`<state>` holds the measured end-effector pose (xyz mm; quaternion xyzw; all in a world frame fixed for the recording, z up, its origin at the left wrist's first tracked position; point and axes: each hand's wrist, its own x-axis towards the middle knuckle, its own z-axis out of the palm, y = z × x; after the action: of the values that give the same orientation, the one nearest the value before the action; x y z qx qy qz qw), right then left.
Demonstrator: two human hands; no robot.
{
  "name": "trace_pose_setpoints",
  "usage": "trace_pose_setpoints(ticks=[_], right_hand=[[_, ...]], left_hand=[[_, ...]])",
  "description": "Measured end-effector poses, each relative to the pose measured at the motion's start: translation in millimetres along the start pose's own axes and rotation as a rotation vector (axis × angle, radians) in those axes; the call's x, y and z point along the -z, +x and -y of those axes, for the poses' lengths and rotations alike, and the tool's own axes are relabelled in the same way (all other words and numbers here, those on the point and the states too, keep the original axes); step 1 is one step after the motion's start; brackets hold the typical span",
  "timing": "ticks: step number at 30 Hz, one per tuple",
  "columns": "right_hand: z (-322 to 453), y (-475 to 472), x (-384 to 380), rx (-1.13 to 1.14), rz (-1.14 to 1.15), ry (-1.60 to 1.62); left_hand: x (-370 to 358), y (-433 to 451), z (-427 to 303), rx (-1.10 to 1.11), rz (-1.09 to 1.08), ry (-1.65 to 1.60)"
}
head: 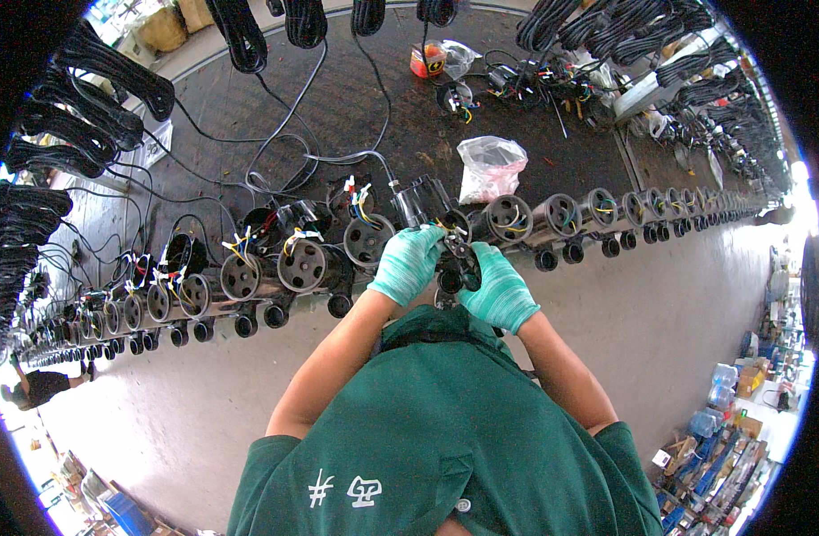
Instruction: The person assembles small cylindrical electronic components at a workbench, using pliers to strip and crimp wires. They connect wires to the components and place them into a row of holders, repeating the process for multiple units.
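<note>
My left hand (407,265), in a green knit glove, pinches thin wires (440,225) beside a black ribbed plastic housing (421,201). A black cable runs into that housing from the far side. In my gloved right hand (502,288) is a pair of dark hand pliers (460,253), whose head points at the wires by my left fingertips. The exact contact between jaws and wires is too small to make out. An open metal cylinder end (458,221) sits just behind the pliers. Left of my hands stands another cylinder (369,241) with yellow, blue and white-tipped wires.
A long row of metal cylinders (510,218) lines the bench edge. An open plastic bag (492,169) of small pale parts stands on the dark bench top (409,114). Coiled black cables (239,37) hang around it. Another person (44,388) is at the far left.
</note>
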<state>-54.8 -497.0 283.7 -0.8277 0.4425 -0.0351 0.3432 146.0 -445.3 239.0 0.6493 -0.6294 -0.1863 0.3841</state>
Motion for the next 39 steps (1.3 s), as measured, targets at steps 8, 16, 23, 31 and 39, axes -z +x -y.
trace_pose_setpoints(ticks=[8, 16, 23, 31, 39], right_hand=[[-2.6, 0.2, -1.0, 0.045, -0.019, 0.044], [-3.9, 2.0, -0.1, 0.04, -0.01, 0.041], [-7.9, 1.9, -2.0, 0.06, -0.008, 0.035], [2.8, 3.0, 1.4, 0.01, 0.04, -0.006], [-5.9, 4.7, -14.3, 0.046, -0.047, -0.109]], left_hand=[[2.2, -0.1, -2.5, 0.01, 0.014, -0.02], [-0.5, -0.4, -0.7, 0.006, 0.01, -0.011], [0.4, -0.4, -2.4, -0.009, -0.014, -0.024], [-1.4, -1.5, 1.1, 0.01, -0.006, -0.021], [-0.2, -0.7, -2.2, -0.002, -0.018, 0.018]])
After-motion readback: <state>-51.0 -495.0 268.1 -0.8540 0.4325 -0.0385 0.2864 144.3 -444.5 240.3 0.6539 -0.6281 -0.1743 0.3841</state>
